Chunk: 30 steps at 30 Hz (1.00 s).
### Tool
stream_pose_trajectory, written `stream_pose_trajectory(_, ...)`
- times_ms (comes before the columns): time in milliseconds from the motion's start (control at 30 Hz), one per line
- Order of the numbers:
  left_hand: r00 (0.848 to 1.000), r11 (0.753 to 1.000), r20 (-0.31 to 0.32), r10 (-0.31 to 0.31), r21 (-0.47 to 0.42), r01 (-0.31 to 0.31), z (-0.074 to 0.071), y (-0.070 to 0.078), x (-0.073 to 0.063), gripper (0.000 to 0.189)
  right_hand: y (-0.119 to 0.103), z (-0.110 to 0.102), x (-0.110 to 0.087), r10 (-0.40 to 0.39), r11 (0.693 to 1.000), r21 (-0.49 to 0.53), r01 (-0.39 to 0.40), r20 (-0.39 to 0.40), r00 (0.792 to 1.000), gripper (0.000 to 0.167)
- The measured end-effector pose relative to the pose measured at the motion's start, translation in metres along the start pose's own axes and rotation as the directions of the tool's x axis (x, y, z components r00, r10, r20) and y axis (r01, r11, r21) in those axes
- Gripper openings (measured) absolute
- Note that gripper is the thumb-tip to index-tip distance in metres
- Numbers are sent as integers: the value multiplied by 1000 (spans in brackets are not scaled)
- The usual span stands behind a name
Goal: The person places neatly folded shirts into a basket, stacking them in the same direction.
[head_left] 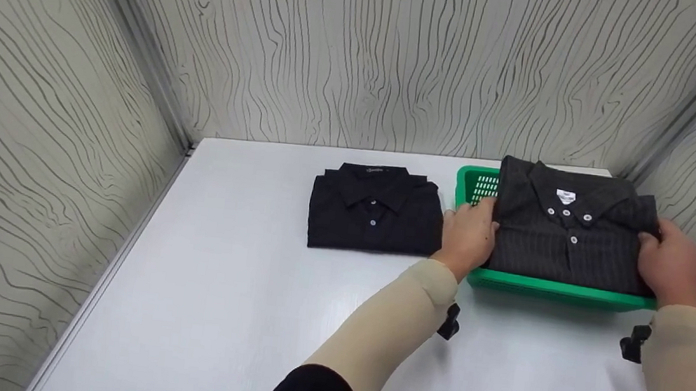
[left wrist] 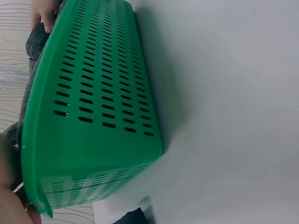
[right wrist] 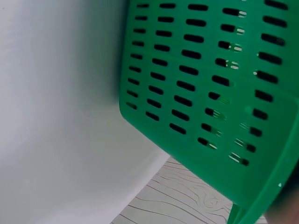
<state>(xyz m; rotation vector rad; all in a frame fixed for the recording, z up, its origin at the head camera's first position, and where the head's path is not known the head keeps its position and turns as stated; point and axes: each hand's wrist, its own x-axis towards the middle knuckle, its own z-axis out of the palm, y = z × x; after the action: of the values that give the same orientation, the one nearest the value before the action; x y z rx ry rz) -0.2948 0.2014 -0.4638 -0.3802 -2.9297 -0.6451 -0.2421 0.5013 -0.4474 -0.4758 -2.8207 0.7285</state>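
A folded dark grey striped button-down shirt lies in and over the top of a green plastic basket, its collar facing up and away. My left hand grips its left edge, thumb on top, beside the basket's rim. On the opposite edge my right hand holds the shirt with its thumb over the cloth. The left wrist view shows the slotted basket wall and part of the left hand at the rim. Most of the right hand is hidden in the right wrist view.
A second folded shirt, black with pale buttons, lies on the white table left of the basket. Wood-grain panels enclose the table at the back and both sides. The basket stands near the right panel.
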Motion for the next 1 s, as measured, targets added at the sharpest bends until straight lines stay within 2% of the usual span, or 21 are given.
stream_pose_trajectory(100, 1000, 999, 13, 10, 49, -11, 2, 2, -1, 45, 2, 1, 1, 20, 1000, -14, -20, 29, 999, 52)
stream_pose_trajectory(300, 998, 984, 29, 54, 171, -59, 4, 3, 1, 44, 6, 2, 1, -14, 999, -47, 16, 43, 999, 47)
stream_pose_trajectory(533, 995, 958, 80, 64, 274, -84, 5, 3, 1, 34, 2, 8, 3, 43, 993, -115, -28, 126, 991, 60)
stream_pose_trajectory(667, 992, 948, 113, 58, 304, -90, 5, 3, 0, 28, 1, 12, 4, 69, 986, -161, -42, 164, 984, 61)
stream_pose_trajectory(867, 989, 940, 145, 35, 331, -82, 6, 4, 1, 33, 0, 16, 5, 72, 983, -178, -44, 156, 985, 61)
stream_pose_trajectory(1000, 988, 943, 152, 27, 324, -76, 9, 6, 2, 35, 1, 16, 4, 79, 982, -180, -51, 156, 985, 60)
